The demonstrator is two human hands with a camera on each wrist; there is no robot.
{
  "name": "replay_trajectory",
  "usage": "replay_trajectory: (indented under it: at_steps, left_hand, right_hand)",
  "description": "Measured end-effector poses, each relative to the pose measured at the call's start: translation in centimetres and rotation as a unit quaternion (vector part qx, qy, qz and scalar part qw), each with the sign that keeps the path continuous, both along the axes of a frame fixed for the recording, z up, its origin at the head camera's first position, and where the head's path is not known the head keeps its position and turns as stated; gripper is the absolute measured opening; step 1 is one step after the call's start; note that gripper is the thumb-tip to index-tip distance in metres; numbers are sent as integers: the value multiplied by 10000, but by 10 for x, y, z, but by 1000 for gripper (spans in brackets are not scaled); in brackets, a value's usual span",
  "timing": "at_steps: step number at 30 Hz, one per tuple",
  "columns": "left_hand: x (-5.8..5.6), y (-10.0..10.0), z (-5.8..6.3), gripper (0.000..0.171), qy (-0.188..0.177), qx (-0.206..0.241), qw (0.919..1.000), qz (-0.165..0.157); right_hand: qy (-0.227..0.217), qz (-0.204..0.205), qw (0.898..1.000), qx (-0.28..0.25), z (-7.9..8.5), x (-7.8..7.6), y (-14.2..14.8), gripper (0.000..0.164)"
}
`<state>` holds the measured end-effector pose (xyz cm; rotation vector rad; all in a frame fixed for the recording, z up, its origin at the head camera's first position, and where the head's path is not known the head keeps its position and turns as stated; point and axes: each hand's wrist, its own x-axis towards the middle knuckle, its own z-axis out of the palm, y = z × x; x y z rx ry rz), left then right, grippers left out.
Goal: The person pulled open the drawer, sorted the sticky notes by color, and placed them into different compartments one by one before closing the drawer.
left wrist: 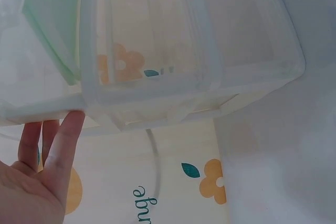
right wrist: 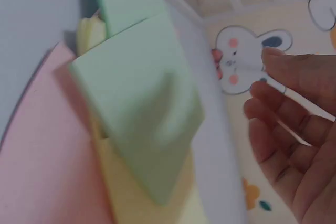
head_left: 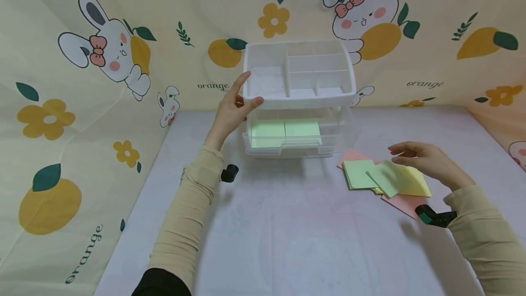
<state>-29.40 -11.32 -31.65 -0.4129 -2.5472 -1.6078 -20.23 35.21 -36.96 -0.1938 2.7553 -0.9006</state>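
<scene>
A small white storage box (head_left: 300, 102) with clear drawers stands toward the back of the table. Two light green note pads (head_left: 302, 130) lie side by side in its drawer (head_left: 265, 151). My left hand (head_left: 230, 115) holds the box's upper left front corner, thumb at the front and fingers along the side; its fingertips (left wrist: 75, 119) meet the edge. My right hand (head_left: 427, 161) hovers over a pile of sticky notes, fingers loosely bent, nothing between them. Green notes (right wrist: 142, 103) top the pile, above yellow notes (head_left: 417, 182) and pink notes (head_left: 404, 204).
The box's white top tray (head_left: 267, 81) is divided into several compartments. A backdrop (head_left: 156, 172) printed with rabbits and oranges rises behind and to the left of the white table (head_left: 287, 241). Dark wrist devices (head_left: 435, 217) stick out from both sleeves.
</scene>
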Motion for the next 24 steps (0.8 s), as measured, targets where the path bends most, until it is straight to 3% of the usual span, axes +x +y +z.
replay_trajectory:
  at_steps: [12,18,24]
  left_hand:
    - [0,-1,2,68,-74,-25,10000,23]
    - [-1,0,1,69,-91,-9,10000,4]
    - [0,1,0,70,-51,-32,10000,15]
  right_hand:
    - [-641,97,9972,373,-33,-6,4,65]
    - [-540,310,9968,491,-42,-11,6,66]
    - [-459,227,9986,133,-46,-10,8,58]
